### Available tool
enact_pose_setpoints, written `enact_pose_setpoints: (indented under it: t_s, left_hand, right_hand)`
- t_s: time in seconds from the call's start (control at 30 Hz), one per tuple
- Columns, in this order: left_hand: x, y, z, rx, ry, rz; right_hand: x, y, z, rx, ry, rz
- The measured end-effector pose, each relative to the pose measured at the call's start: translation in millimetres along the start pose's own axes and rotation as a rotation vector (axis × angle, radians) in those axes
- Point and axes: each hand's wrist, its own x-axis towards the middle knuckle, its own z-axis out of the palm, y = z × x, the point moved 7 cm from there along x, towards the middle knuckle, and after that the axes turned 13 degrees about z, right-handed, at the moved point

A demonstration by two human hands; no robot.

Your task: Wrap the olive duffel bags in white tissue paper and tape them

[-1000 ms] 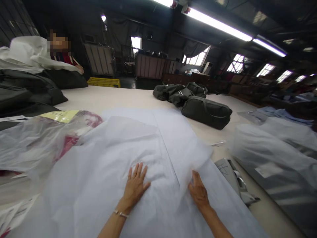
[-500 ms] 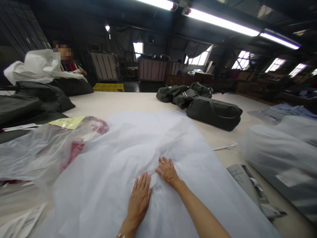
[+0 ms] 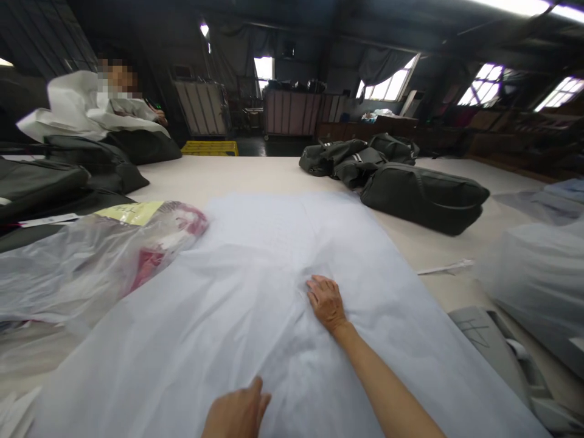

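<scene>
A large, translucent whitish plastic sheet (image 3: 255,243) lies spread and wrinkled on the table before me. My right hand (image 3: 326,301) rests on its middle, fingers apart and slightly bent, palm down. Close to the bottom edge of the view, my left hand (image 3: 235,413) is closed at the sheet, its fingers curled and partly hidden under it. Creases in the plastic run from the left fingertips up toward the right hand.
A clear bag with red contents (image 3: 150,261) lies left, beside dark bags (image 3: 95,164). More dark bags (image 3: 424,194) lie far right. A grey tape dispenser (image 3: 497,353) and plastic-wrapped goods (image 3: 538,267) stand right. Across the table, a person (image 3: 132,109) handles white material.
My left hand has slid back toward me and curled from lying flat. The right hand stays on the sheet, its fingers now more bent. The view has shifted.
</scene>
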Motion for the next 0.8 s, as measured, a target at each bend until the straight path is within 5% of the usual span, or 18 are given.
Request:
enact_pose_setpoints:
  t_s: [0.07,0.13,0.2,0.3,0.43,0.57,0.8]
  left_hand:
    - [45.0,4.4,-42.5,0.015,0.021,0.044]
    - [90.9,8.9,-77.4,0.063,0.201,0.161]
    - [124.5,8.7,-83.5,0.099,0.319,0.286]
    - [146.8,-2.3,-59.2,0.116,0.394,0.346]
    - [145.3,-14.3,-35.8,0.112,0.433,0.302]
    - [135.0,-34.9,-40.5,-0.041,0.538,0.147]
    - [91.7,-127.4,-37.5,-0.498,0.912,-0.416]
  right_hand:
    - [-2.5,-5.0,2.3,-0.021,0.046,-0.091]
    - [-2.2,-6.0,8.8,-0.054,0.021,-0.144]
    - [0.7,-3.0,16.5,-0.085,-0.052,-0.14]
    - [8.3,0.4,19.4,-0.097,-0.147,-0.105]
    - [22.9,-5.2,3.8,-0.085,-0.183,-0.085]
    - [23.0,-17.0,-14.2,-0.11,-0.114,-0.099]
    - [9.8,-12.5,-15.5,-0.105,-0.067,-0.011]
